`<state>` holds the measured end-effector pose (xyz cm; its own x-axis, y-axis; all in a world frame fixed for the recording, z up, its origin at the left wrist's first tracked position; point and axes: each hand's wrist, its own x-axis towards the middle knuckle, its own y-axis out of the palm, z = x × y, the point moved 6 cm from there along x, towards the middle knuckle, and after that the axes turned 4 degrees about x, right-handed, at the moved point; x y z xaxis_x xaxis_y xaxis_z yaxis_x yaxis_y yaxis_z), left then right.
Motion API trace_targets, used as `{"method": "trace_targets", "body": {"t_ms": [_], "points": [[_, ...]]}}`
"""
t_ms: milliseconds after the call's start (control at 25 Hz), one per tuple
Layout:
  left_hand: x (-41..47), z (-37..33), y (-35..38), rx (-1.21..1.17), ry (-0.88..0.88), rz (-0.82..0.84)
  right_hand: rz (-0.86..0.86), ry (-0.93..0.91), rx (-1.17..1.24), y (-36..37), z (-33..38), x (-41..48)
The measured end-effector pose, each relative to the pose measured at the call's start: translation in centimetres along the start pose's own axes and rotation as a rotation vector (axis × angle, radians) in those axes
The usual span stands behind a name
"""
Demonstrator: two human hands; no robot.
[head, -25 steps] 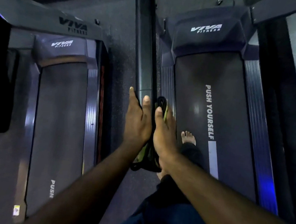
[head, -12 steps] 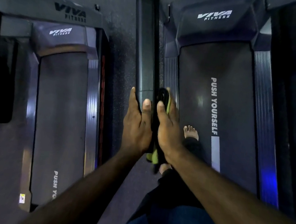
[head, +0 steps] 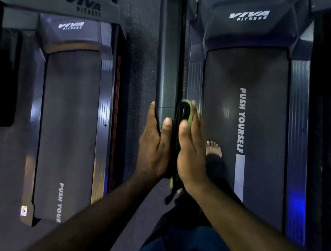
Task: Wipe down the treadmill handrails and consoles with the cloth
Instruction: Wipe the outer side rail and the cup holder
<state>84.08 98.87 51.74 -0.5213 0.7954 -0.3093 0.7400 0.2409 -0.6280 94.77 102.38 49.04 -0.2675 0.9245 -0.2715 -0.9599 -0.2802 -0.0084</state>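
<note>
Head view, looking down between two treadmills. A handrail (head: 167,62), a smooth, dark grey bar with rounded edges, is seen running from the top centre of the frame down to its end at mid-frame. To its right a matte dark belt (head: 221,111) printed "PUSH YOURSELF" is flanked by a ribbed, glossy side strip (head: 293,142) and headed by an angular moulded motor cover (head: 247,26) marked "VIVA FITNESS". A second belt (head: 69,112) of the same make is shown at the left, and a speckled, rubber-like floor (head: 141,59) lies between the machines. A bare foot (head: 213,149) is placed on the right belt.

The cloth (head: 184,112) is folded into a narrow, layered pad, black with a yellow-green edge; a loose end is seen hanging below the wrist.

The cloth is sandwiched between the right side of the handrail's end and the palm of the right hand (head: 192,154), whose fingers are held straight and flat against it, with the thumb laid along its upper edge. The left hand (head: 153,145) is laid flat on the opposite side of the rail, fingers extended, thumb resting on top; nothing is held in it.
</note>
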Motion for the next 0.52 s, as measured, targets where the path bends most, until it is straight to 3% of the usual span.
{"method": "trace_targets", "body": {"t_ms": [200, 400, 520], "points": [[0.4, 0.4, 0.4, -0.057, -0.019, 0.011, -0.019, 0.045, -0.003, 0.7, 0.0, 13.6], [0.3, 0.5, 0.3, -0.043, -0.041, 0.050, 0.106, 0.010, 0.053, -0.1, -1.4, 0.6], [0.4, 0.6, 0.2, -0.057, -0.033, 0.041, 0.059, -0.005, 0.014, 0.1, -1.1, 3.0]]}}
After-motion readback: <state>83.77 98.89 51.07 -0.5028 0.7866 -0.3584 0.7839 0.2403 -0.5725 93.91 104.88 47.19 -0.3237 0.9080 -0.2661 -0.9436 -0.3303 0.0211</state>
